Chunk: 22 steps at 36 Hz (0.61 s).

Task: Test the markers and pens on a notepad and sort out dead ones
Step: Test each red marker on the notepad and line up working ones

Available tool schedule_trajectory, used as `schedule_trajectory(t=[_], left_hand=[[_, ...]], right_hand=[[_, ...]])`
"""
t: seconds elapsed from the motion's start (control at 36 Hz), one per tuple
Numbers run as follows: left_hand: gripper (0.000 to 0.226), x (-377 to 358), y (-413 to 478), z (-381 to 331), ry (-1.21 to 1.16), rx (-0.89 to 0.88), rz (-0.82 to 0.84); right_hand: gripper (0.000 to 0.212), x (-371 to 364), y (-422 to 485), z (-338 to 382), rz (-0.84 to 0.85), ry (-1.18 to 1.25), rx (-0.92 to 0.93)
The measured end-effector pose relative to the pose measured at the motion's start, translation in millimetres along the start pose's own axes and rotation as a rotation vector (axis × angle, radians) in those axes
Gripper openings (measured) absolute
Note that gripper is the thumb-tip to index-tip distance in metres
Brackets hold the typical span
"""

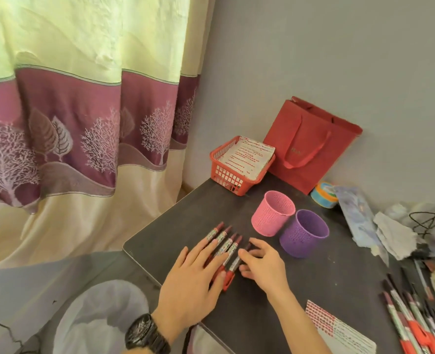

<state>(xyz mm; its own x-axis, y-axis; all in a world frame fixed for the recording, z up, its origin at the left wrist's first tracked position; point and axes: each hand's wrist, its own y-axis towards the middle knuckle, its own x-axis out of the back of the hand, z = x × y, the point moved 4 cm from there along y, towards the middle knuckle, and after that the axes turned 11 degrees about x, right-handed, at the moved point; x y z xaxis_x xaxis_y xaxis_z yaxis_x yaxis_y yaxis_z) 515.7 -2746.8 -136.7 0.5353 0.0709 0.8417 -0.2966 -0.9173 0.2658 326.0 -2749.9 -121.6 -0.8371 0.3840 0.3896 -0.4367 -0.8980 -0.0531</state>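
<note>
Pens (pixel 224 241) in row — left hand (pixel 193 284) flat on them, right hand (pixel 262 264) pinching one; red basket (pixel 226 175) holds scribbled sheets (pixel 249 157).

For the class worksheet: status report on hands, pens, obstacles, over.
Left hand flat on row of red pens. Right hand pinching rightmost pen. Pink cup, purple cup clear beyond.

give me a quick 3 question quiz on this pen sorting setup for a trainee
1. True or false: pens stand in the pink perforated plastic cup.
2. Which stands nearer the red paper bag: the pink cup or the purple perforated plastic cup?
3. The left hand rests on: A the row of red pens, B the pink cup, C the purple cup.
Key: 1 false; 2 the pink cup; 3 A.
</note>
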Motion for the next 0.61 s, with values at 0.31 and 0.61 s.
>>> schedule_trajectory(t=[0.31,0.61], left_hand=[[0.047,0.8,-0.8,-3.6,0.017,0.042,0.051],[0.063,3.5,-2.2,3.9,0.071,0.103,0.102]], right_hand=[[0.047,4.6,-8.3,3.5,0.014,0.019,-0.001],[0.044,6.0,-15.0,6.1,0.054,0.069,0.014]])
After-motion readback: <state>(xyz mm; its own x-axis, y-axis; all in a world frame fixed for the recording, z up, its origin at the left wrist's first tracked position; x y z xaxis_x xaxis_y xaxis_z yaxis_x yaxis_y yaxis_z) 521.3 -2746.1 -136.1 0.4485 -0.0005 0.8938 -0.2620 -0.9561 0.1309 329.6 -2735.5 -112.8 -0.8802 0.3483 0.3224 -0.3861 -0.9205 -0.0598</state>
